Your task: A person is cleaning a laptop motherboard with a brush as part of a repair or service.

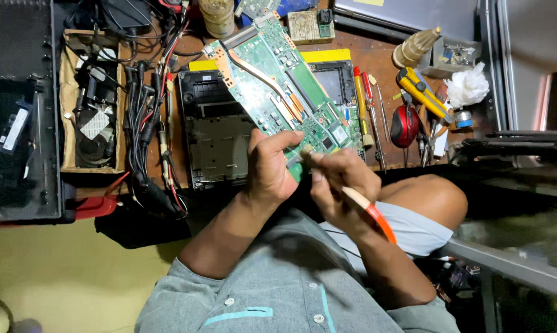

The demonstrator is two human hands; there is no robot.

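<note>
A green laptop circuit board with copper heat pipes is tilted up over the workbench. My left hand grips its near edge, thumb on top. My right hand holds a brush with an orange and cream handle, its tip against the board's lower corner by my left thumb. Under the board lies an open black laptop base.
A wooden box of parts and a bundle of cables lie on the left. Screwdrivers, a yellow utility knife, a red mouse and white tissue sit on the right. My bare knee is below.
</note>
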